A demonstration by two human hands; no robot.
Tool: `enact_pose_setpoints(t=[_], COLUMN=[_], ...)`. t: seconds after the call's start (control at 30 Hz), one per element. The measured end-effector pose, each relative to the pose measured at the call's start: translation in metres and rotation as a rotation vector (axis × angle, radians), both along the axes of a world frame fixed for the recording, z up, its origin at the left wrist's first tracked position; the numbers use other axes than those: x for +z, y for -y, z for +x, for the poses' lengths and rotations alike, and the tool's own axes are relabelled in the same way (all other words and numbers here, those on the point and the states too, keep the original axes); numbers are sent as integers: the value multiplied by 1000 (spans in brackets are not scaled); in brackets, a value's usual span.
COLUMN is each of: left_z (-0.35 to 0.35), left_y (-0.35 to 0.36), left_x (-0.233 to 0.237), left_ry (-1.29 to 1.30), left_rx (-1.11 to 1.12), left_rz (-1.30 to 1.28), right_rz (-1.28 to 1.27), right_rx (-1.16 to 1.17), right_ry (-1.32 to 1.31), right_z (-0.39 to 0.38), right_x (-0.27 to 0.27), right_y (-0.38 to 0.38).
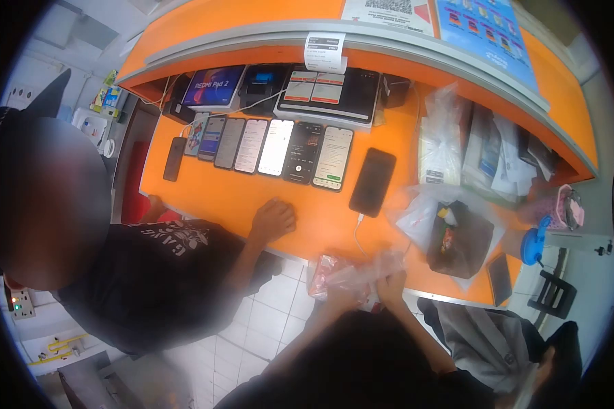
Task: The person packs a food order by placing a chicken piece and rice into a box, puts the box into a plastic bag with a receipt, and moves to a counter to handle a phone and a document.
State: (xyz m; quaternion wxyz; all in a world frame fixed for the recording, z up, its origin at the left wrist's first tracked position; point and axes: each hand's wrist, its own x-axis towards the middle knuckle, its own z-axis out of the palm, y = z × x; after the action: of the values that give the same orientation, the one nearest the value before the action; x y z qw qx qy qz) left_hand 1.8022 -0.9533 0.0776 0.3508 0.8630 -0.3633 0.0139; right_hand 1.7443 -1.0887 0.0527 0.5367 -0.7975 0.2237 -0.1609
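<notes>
At the front edge of the orange counter [320, 225], a clear plastic bag [374, 270] is between my two hands. A pink-and-red packet [326, 270] shows through its left part. My left hand [342, 297] is closed around the lower part of the bag, its fingers partly hidden by the plastic. My right hand [391, 286] has its fingers closed on the right side of the bag. Just beyond them, a dark phone [373, 183] lies on the counter with a white cable [359, 232] plugged into its lower end.
Several phones [275, 148] lie in a row farther back, before a Redmi Pad box [213, 86] under the shelf. A person [164, 273] at left rests a fist on the counter. To my right are a plastic bag with a brown package [460, 238], another phone [500, 279] and a blue-lidded bottle [533, 244].
</notes>
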Motion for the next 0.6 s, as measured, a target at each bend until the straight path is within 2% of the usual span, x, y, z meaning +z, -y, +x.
enact_pose_setpoints(t=[0.03,0.07,0.1,0.13,0.17,0.2,0.23,0.27,0.3,0.33,0.37,0.4,0.47,0.53,0.6], left_z=[-4,-5,4,18,28,29,29,32,35,33,28,25,23,18,23], left_y=[-8,-13,-12,-13,-17,-27,-38,-41,-40,-38,-33,-26,-16,-10,-21], left_x=[-21,-31,-17,-3,9,-2,-12,-8,-3,4,19,34,59,57,-38], left_ry=[-66,-132,-122,-250,-375,-570,-556,-373,-185,-165,-135,-104,-50,43,-58], left_rx=[-50,-102,-109,-209,-309,-230,-244,-145,-43,-56,130,311,214,256,513], left_rz=[-38,-75,-81,96,278,-92,-98,46,181,167,146,113,-70,-318,-499], right_rz=[131,124,-54,-232,-240,-71,97,274,259,382,502,470,383,303,222], right_rx=[-7,-12,35,81,71,87,102,200,190,268,345,382,469,482,435], right_ry=[-3,7,54,99,108,9,-86,-132,-115,-131,-143,-183,-258,-214,-228], right_z=[-4,-9,-16,-22,-26,-29,-33,-47,-54,-57,-60,-62,-73,-92,-110], right_x=[-1,-4,-7,-7,0,12,19,-11,-10,-10,-8,3,4,1,10], right_y=[-1,-2,-4,-5,-8,-13,-15,-16,-17,-18,-19,-18,-9,1,16])
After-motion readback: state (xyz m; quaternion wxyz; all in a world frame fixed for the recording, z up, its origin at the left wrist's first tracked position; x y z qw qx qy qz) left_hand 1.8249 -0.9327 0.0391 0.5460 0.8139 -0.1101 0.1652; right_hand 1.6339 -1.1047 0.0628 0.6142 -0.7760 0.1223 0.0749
